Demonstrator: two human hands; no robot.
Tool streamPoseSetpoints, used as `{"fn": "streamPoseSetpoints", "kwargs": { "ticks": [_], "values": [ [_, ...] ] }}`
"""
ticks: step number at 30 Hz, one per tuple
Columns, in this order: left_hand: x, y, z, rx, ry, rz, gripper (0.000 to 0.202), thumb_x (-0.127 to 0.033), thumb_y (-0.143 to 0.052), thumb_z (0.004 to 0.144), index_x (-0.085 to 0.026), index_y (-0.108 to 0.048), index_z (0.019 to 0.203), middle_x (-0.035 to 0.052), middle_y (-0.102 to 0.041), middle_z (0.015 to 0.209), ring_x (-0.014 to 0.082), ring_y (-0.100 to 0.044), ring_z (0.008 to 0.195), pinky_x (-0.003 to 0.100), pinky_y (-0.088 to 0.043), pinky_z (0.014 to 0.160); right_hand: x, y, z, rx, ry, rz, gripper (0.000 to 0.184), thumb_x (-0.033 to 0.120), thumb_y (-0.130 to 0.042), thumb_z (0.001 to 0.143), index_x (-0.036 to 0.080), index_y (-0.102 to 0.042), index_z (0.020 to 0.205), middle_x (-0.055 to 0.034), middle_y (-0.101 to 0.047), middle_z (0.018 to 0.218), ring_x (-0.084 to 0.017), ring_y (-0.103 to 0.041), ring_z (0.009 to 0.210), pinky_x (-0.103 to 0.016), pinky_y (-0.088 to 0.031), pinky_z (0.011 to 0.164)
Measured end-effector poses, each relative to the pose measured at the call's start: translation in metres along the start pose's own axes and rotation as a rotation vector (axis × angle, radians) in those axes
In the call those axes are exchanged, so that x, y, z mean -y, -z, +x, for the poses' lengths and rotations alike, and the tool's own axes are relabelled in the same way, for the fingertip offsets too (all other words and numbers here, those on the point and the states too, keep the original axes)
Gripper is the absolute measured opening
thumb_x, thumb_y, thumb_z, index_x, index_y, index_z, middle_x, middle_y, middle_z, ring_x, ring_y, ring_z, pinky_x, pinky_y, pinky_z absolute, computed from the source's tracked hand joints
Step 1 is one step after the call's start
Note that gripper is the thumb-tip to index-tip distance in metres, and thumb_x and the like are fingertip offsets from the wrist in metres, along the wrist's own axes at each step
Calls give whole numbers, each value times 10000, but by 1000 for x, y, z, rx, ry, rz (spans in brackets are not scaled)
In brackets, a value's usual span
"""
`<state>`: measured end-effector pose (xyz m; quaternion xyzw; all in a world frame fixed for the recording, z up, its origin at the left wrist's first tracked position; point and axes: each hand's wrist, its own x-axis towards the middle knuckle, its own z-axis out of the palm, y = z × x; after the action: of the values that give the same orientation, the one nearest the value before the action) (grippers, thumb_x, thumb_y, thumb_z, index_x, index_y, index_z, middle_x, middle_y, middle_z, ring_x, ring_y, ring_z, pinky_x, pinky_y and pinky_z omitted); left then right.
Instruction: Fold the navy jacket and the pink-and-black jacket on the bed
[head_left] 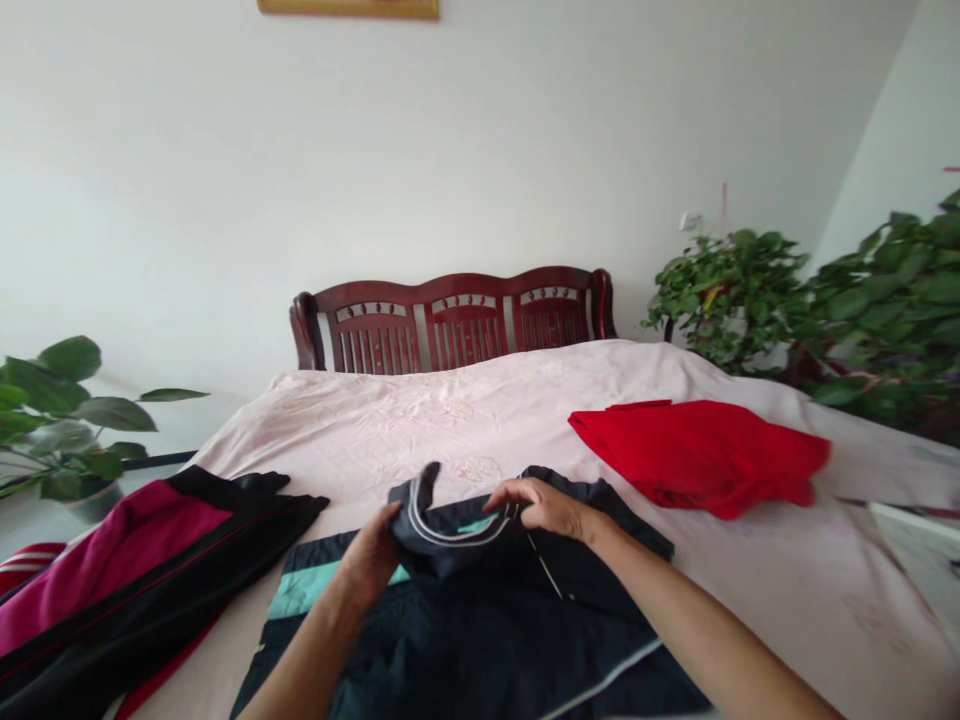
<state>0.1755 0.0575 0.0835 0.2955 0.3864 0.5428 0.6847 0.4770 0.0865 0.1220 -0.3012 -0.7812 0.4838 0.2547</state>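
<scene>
A dark navy jacket (pixel 450 650) with mint-green panels and white piping lies spread in front of me on the bed. Its collar, edged with white lines, is raised between my hands. My left hand (pixel 373 550) grips the collar's left side, fingers partly hidden behind the cloth. On the collar's right side, my right hand (pixel 540 508) pinches the edge with thumb and fingers. Below the right hand, a thin white line runs down the jacket's front.
A folded red cloth (pixel 705 455) lies at the right on the pale bedspread (pixel 375 420). Black and magenta clothing (pixel 150 590) is at the left. Behind stands a dark wooden backrest (pixel 457 320). Leafy plants (pixel 742 290) stand at the right, and another potted plant (pixel 67 420) at the left.
</scene>
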Motion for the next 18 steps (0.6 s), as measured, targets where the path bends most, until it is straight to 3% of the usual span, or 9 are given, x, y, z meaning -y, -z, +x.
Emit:
{"fn": "streamPoseSetpoints", "kwargs": {
  "ticks": [3, 6, 9, 14, 18],
  "values": [
    [-26, 27, -19, -210, -156, -336, 344, -91, -533, 856, -181, -667, 1160, 20, -787, 874, 182, -743, 819, 305, -583, 815, -23, 21, -3, -110, -93, -331, 707, 80, -480, 541, 220, -694, 1200, -48, -700, 1217, -238, -598, 1167, -375, -425, 1047],
    [-35, 47, -37, -302, -135, -521, 344, -51, -473, 881, -183, -664, 1135, 25, -787, 847, 191, -758, 787, 327, -618, 748, -41, 27, -1, -125, -145, -656, 661, 135, -555, 631, 230, -669, 1275, -62, -689, 1228, -261, -576, 1142, -370, -430, 1015],
    [-33, 53, -48, -342, -105, -552, 276, -69, -473, 908, -185, -684, 1043, 23, -786, 811, 190, -758, 724, 315, -627, 675, -51, 23, 4, -141, -151, -847, 579, 208, -594, 705, 258, -672, 1277, -72, -680, 1185, -263, -565, 1113, -361, -431, 976],
    [-35, 52, -48, -353, -149, -569, 239, -187, -493, 953, -221, -692, 1081, 17, -789, 848, 199, -757, 747, 329, -624, 663, -58, 24, 11, -176, -135, -967, 317, 204, -606, 721, 251, -767, 990, -67, -674, 1034, -242, -569, 1040, -329, -418, 921],
    [-38, 64, -38, -378, -139, -559, 326, -225, -495, 947, -210, -641, 1239, 51, -776, 914, 219, -745, 796, 384, -609, 753, -65, 32, 2, -248, -168, -950, 244, 202, -548, 794, 233, -751, 926, -51, -680, 1020, -210, -565, 1035, -292, -409, 917]
  ]
}}
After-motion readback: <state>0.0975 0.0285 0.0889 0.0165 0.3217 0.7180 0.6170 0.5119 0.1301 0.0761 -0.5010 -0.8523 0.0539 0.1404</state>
